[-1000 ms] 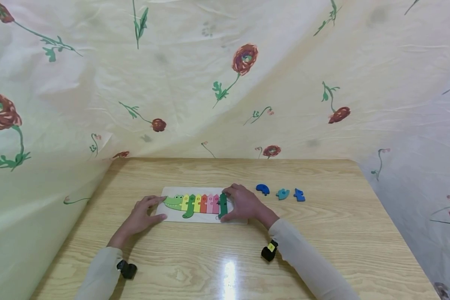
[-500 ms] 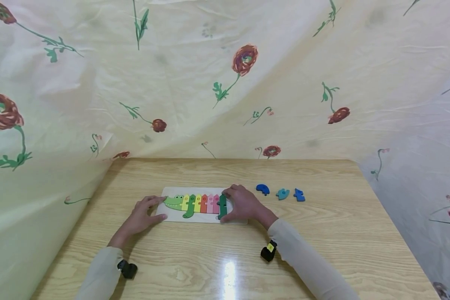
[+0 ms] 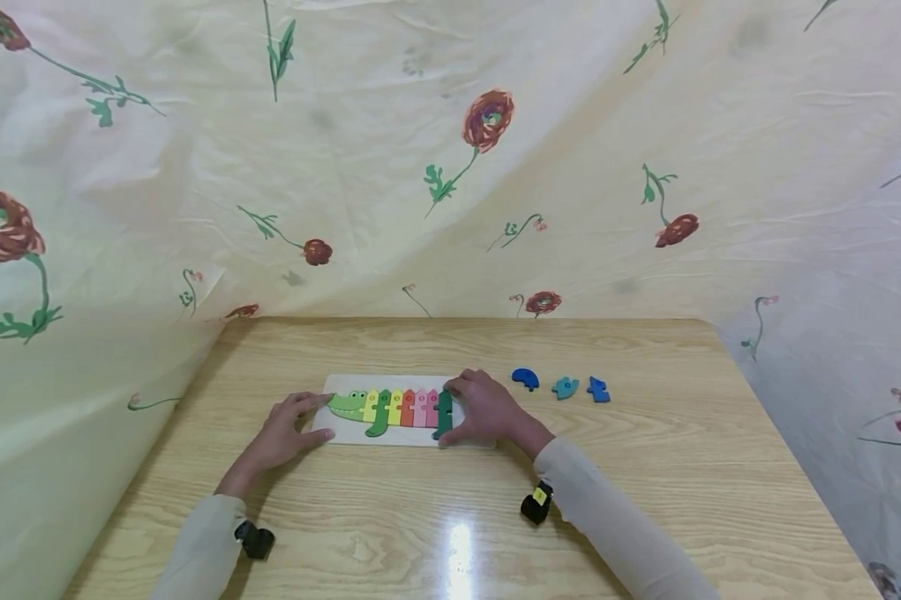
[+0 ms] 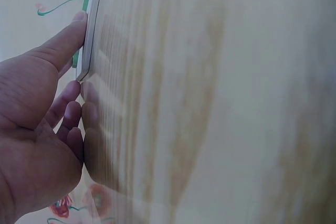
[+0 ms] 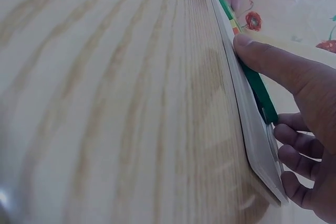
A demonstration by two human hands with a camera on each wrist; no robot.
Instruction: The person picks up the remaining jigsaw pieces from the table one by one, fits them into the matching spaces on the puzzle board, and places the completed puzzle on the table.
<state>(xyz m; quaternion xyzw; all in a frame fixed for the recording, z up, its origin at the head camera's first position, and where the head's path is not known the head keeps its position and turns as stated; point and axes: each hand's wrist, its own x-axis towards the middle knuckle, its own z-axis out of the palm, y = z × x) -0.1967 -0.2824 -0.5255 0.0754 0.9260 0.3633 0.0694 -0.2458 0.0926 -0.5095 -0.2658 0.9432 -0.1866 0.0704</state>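
A crocodile puzzle board [image 3: 412,437] lies on the table with its head [image 3: 347,406] and colourful body pieces in a row. My left hand [image 3: 279,433] holds the board's left end, thumb at the near side and index finger by the snout. In the left wrist view, its thumb [image 4: 65,40] rests on the board and the other fingers curl by the edge. My right hand [image 3: 488,408] grips a dark green puzzle piece with a leg [image 3: 444,412] between thumb and fingers, right beside the pink pieces [image 3: 426,408]. The right wrist view shows this green piece [image 5: 257,90] lying along the board.
Three loose blue puzzle pieces lie to the right of the board: a dark blue curved one [image 3: 526,379], a teal one [image 3: 566,387] and a blue one [image 3: 598,389]. Flowered cloth [image 3: 390,167] hangs behind and beside the wooden table [image 3: 390,517].
The dark green piece has shifted slightly left, closer to the pink pieces, with my right hand still gripping it. My left hand has stayed in place.
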